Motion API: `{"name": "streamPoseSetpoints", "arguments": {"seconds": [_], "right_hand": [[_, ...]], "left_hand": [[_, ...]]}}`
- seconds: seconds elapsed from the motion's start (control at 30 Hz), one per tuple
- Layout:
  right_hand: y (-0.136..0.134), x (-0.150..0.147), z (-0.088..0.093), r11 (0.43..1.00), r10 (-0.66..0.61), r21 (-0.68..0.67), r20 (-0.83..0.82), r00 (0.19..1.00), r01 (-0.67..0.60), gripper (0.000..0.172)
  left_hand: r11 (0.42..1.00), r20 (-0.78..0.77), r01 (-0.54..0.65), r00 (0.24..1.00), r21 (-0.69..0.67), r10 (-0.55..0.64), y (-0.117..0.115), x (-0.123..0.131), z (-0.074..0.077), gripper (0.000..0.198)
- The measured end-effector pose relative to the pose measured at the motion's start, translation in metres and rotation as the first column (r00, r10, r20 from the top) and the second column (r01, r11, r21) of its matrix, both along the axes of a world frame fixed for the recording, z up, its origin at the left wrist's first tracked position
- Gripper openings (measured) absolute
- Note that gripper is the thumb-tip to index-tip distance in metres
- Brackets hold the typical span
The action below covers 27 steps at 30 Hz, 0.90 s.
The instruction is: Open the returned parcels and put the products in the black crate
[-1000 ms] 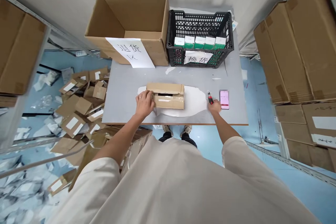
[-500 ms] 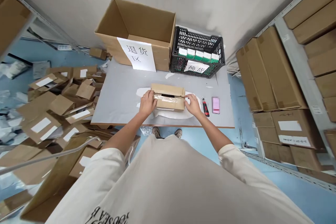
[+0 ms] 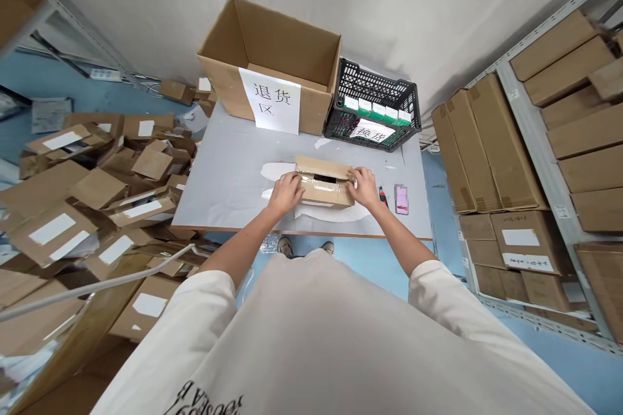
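Head view, with twelve o'clock toward the wall: the small carton (image 3: 327, 194) lies mid-table, near the front edge of the grey table (image 3: 219, 175). At nine o'clock my left hand (image 3: 286, 193) has its fingers curled over one end; at three my right hand (image 3: 363, 188) holds the other, by the flap's corner. How hard I am pressing, I cannot tell.

A dark slit shows along the top, and shiny tape runs beside it. I'd judge it light, its walls stiff but easily creased, the flap bendy, the taped strip slippery. Best hold: the two short ends, low on the walls, with the flap taken by its loose edge.

Past my right hand at three o'clock lie the cutter (image 3: 383, 196) and the phone (image 3: 402, 200). The large box (image 3: 314, 110) stands at eleven, the black crate (image 3: 335, 126) at one.
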State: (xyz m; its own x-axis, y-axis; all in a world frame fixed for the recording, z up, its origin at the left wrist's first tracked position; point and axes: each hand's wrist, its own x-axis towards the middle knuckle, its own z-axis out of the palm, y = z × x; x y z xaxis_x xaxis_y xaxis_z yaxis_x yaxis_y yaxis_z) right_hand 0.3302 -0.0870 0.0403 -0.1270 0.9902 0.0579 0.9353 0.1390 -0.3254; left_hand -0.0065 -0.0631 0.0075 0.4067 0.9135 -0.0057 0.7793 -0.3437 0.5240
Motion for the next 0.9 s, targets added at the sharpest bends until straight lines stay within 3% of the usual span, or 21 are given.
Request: {"name": "streamPoseSetpoints", "arguments": {"seconds": [0.27, 0.37, 0.57, 0.67, 0.77, 0.9], "right_hand": [[0.027, 0.002, 0.007, 0.993, 0.050, -0.106, 0.015, 0.999, -0.048, 0.030], [0.042, 0.009, 0.012, 0.997, 0.034, -0.073, -0.011, 0.999, -0.035, 0.027], [0.085, 0.013, 0.008, 0.999, -0.040, 0.029, -0.016, 0.999, 0.040, 0.039], [0.091, 0.005, -0.002, 0.996, -0.081, 0.034, 0.048, 0.996, 0.079, 0.041], [0.083, -0.006, -0.008, 0.985, -0.123, -0.106, 0.150, 0.981, 0.140, 0.043], [0.071, -0.018, -0.005, 0.944, -0.082, -0.300, 0.185, 0.979, 0.136, 0.050]], "left_hand": [[0.995, 0.012, 0.099, 0.995, -0.016, -0.099, 0.004, -0.011, 0.001, 0.051], [0.993, 0.001, 0.116, 0.993, -0.033, -0.116, 0.007, -0.013, 0.004, 0.051], [0.991, -0.028, 0.119, 0.992, -0.062, -0.121, 0.007, -0.014, 0.008, 0.051], [0.990, -0.044, 0.116, 0.992, -0.076, -0.119, 0.005, -0.014, 0.009, 0.050], [0.990, -0.054, 0.114, 0.991, -0.084, -0.118, 0.004, -0.014, 0.010, 0.051], [0.991, -0.072, 0.100, 0.992, -0.088, -0.106, 0.003, -0.013, 0.013, 0.051]]}}
